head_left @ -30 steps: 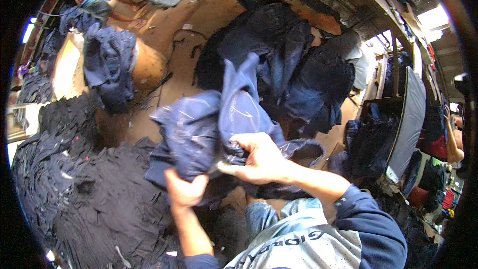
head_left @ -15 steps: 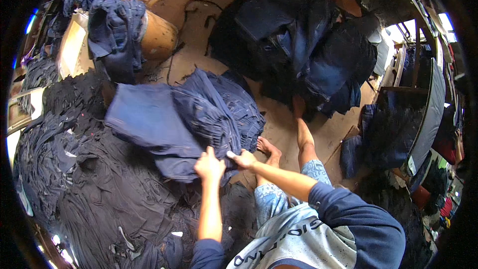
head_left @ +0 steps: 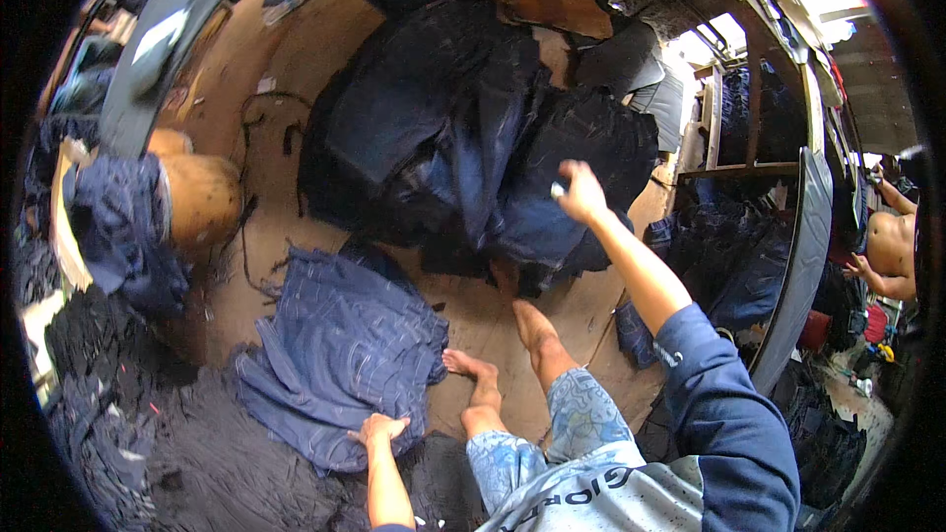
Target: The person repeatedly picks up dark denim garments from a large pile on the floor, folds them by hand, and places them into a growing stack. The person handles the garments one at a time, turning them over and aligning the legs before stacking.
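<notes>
Just in front of my left knee, a loose stack of blue denim pieces (head_left: 335, 345) lies spread on the floor, creased, with pale stitching. My left hand (head_left: 380, 430) rests on its near edge, thumb apart from the fingers. My right hand (head_left: 583, 195) is stretched forward above a large heap of dark denim (head_left: 404, 118), its fingers apart and nothing held. Something small and whitish sits on its thumb. Whether the fingertips touch the heap, I cannot tell. My bare feet (head_left: 532, 325) are between stack and heap.
Dark cloth scraps (head_left: 217, 443) cover the floor at near left. More denim hangs over a brown rounded drum (head_left: 202, 199) on the left. A grey padded board (head_left: 803, 266) stands upright at right, and beyond it is another person (head_left: 890, 251). A dark cord (head_left: 246, 187) lies on the floor.
Both hands held a denim piece over the stack; it now lies there. My right hand has let go and moved forward to the dark heap. The view has swung right.
</notes>
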Motion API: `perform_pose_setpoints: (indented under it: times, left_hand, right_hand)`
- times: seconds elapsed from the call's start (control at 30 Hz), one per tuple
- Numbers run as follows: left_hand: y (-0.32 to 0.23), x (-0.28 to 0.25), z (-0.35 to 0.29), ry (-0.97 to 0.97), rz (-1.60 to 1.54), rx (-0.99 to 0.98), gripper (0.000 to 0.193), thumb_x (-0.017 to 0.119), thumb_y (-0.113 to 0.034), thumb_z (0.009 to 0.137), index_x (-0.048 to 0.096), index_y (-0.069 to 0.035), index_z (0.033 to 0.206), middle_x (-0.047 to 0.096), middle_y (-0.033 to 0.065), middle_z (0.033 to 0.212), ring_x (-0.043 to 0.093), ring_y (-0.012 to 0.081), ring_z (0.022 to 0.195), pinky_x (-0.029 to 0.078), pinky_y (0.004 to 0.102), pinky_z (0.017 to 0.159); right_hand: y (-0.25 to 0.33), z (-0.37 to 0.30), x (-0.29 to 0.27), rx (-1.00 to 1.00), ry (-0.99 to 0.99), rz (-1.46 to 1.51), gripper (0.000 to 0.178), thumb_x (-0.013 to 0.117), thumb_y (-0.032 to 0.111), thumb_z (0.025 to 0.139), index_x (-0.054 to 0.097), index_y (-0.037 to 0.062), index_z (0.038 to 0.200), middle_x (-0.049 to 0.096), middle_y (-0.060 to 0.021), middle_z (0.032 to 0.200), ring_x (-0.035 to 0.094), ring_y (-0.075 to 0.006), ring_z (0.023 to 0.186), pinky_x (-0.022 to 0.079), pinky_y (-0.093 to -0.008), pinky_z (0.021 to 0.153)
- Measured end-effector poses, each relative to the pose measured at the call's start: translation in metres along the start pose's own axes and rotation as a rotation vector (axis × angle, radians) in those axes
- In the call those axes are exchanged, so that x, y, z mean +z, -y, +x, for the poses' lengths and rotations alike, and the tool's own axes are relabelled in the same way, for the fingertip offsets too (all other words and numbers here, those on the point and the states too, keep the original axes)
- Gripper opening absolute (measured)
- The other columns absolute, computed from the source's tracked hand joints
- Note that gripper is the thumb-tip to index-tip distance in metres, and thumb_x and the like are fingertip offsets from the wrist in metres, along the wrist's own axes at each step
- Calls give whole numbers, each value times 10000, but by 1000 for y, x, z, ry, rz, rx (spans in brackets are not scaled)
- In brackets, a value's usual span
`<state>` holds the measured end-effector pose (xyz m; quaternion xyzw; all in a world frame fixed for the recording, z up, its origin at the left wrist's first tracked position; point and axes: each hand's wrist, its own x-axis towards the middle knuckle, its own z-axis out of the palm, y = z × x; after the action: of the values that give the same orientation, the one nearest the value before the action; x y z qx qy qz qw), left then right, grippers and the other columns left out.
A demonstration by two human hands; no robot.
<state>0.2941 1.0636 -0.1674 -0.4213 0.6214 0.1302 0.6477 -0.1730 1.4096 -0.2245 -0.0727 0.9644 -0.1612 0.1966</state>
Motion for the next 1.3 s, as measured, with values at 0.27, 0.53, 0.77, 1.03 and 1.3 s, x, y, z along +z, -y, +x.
perform_pose_setpoints:
  times: [0.27, 0.53, 0.77, 1.03, 1.3]
  left_hand:
    - [-168, -97, -60, -293, -328, 501, 771, 733, -519, 764, 544, -29, 1327, 672, 193, 1155, 631, 293, 1127, 493, 381, 952]
    - [-421, -27, -184, 147, -1204, 969, 1042, 927, -158, 574, 344, -15, 1426, 553, 131, 1260, 556, 239, 1106, 440, 377, 983]
    - [-400, -13, -157, 139, -1787, 688, 730, 822, -17, 684, 480, -11, 1329, 589, 101, 1235, 586, 231, 1095, 488, 356, 948]
    - [-394, -28, -164, -48, -1479, 1043, 995, 903, -260, 611, 370, 17, 1405, 534, 170, 1300, 530, 274, 1190, 401, 383, 1039]
    - [-403, 6, -146, -436, -1427, 529, 551, 823, -110, 657, 589, 33, 1136, 661, 160, 1105, 625, 264, 1054, 469, 396, 947]
  right_hand:
    - [11, 153, -102, -397, 228, -849, 660, 775, 168, 634, 567, 102, 1257, 595, -125, 1252, 540, -286, 1203, 443, -456, 1016]
    - [34, 32, -131, -315, 1013, -63, 521, 653, 486, 785, 695, -14, 923, 695, -209, 922, 677, -329, 891, 533, -428, 788]
    - [-34, 135, -91, -331, 199, -668, 899, 828, 280, 660, 384, 51, 1407, 418, -205, 1393, 369, -316, 1345, 239, -609, 1125]
    - [11, 44, -100, -231, 699, -183, 450, 717, 434, 646, 732, 40, 864, 706, -217, 861, 700, -361, 845, 566, -425, 800]
    - [28, 29, -66, 368, 1751, 759, 263, 627, 210, 802, 611, 42, 1005, 601, -31, 749, 620, -152, 646, 547, -339, 628]
